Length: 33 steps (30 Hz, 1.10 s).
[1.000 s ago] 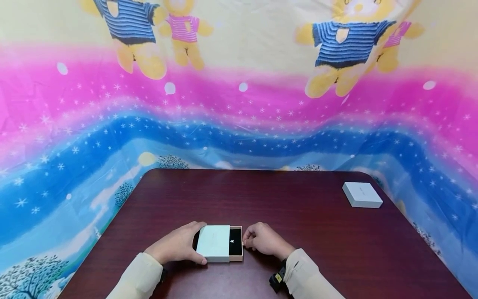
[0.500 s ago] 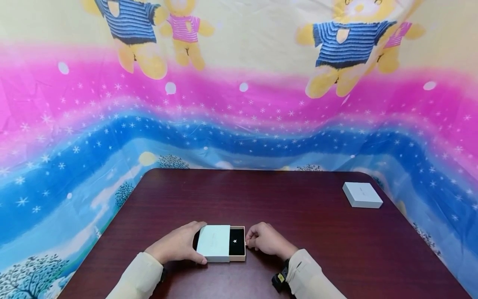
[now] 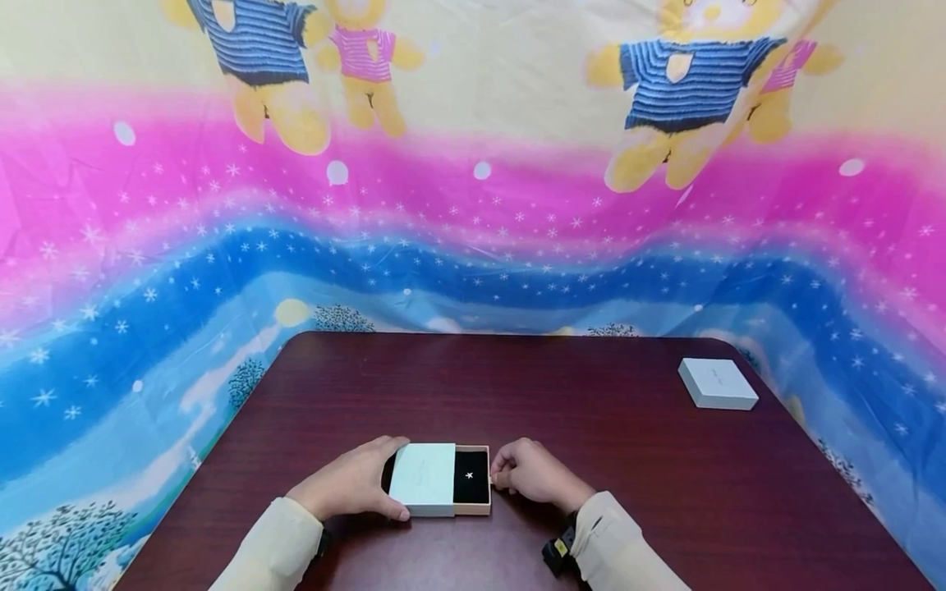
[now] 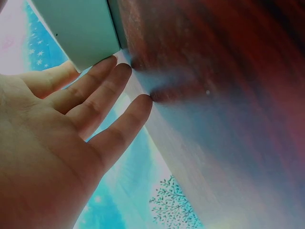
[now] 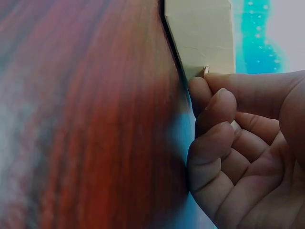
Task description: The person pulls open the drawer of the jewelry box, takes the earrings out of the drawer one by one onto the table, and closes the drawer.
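A white jewelry box with a sliding drawer lies flat near the table's front. My left hand grips its white sleeve from the left, thumb on the near side and fingers on the far side. Out of the sleeve's right end sticks the tan drawer, lined with a black pad that bears a small silver star. My right hand pinches a small pull tab at the drawer's end between thumb and index finger, its other fingers curled. The drawer's left part is hidden inside the sleeve.
Another white box, closed, sits at the back right of the dark red-brown table. A printed curtain hangs behind and along both sides of the table.
My right hand has moved slightly right, and the drawer has slid farther out with it, showing more of the black pad. My left hand and the sleeve have stayed in place.
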Each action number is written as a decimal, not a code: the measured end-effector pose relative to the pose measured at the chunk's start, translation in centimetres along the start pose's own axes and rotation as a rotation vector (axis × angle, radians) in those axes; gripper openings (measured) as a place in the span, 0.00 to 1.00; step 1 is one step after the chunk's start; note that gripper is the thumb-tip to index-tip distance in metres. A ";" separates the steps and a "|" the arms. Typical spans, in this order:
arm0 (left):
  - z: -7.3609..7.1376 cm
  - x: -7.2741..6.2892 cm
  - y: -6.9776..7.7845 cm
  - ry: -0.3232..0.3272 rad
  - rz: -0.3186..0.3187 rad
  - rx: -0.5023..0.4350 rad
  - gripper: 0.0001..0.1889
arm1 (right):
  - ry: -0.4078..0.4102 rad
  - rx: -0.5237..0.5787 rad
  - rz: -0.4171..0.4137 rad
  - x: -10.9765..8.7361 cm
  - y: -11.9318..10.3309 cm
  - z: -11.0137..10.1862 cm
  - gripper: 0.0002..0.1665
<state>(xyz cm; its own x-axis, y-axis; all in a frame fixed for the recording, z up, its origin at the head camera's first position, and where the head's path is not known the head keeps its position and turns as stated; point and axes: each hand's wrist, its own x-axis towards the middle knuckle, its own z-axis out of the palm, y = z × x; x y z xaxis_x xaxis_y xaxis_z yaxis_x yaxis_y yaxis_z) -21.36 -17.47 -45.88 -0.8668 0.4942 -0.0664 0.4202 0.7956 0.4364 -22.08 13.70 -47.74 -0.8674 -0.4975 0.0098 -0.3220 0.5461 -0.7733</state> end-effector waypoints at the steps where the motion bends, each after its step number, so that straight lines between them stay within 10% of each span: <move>1: 0.0 0.0 0.0 0.000 -0.001 0.000 0.59 | 0.001 0.000 0.000 0.0 0.0 0.0 0.08; 33: 0.0 -0.1 0.0 0.006 -0.003 -0.017 0.59 | 0.008 -0.003 0.021 -1.1 0.7 -0.9 0.07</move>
<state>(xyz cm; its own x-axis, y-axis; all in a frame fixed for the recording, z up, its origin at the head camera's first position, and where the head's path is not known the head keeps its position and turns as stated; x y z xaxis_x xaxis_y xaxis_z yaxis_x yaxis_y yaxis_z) -21.31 -17.54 -45.90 -0.8698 0.4895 -0.0623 0.4128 0.7911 0.4514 -21.72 15.21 -47.75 -0.8769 -0.4806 -0.0013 -0.3049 0.5583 -0.7716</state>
